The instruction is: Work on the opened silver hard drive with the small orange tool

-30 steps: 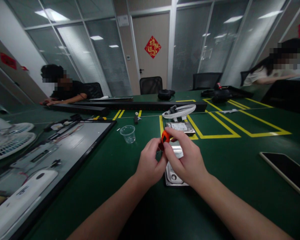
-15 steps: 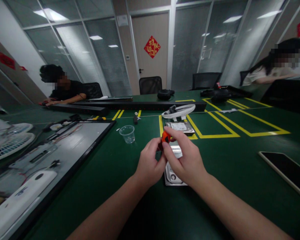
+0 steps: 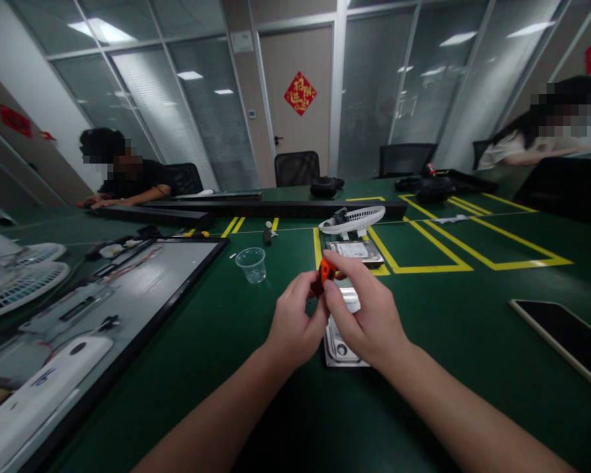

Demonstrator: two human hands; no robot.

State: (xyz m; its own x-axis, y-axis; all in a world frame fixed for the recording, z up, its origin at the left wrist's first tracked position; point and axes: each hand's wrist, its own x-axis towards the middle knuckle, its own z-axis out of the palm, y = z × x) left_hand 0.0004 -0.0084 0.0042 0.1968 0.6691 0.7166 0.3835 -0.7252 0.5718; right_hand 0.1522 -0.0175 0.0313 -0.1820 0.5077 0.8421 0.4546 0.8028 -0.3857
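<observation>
A small orange-and-black object point(image 3: 327, 268) is pinched between my two hands at the middle of the view; most of it is covered, so its kind cannot be made out. My left hand point(image 3: 298, 322) has its thumb and fingers closed on its left, darker side. From the right, my right hand point(image 3: 369, 309) grips it between thumb and index finger. Under the hands a silver hard drive point(image 3: 339, 351) lies on the green table, partly hidden by my right hand. Just beyond lies another hard drive point(image 3: 357, 251), label side up.
Left of my hands stands a clear plastic cup point(image 3: 251, 265). A large opened panel point(image 3: 177, 269) with white parts fills the left side. A white fan grille point(image 3: 359, 219) stands behind the drives. At right lies a phone point(image 3: 566, 341). Two people sit across the table.
The orange-and-black object has turned slightly between my fingers, showing more orange on its face. My right thumb has shifted a little. Both hands otherwise stay in place.
</observation>
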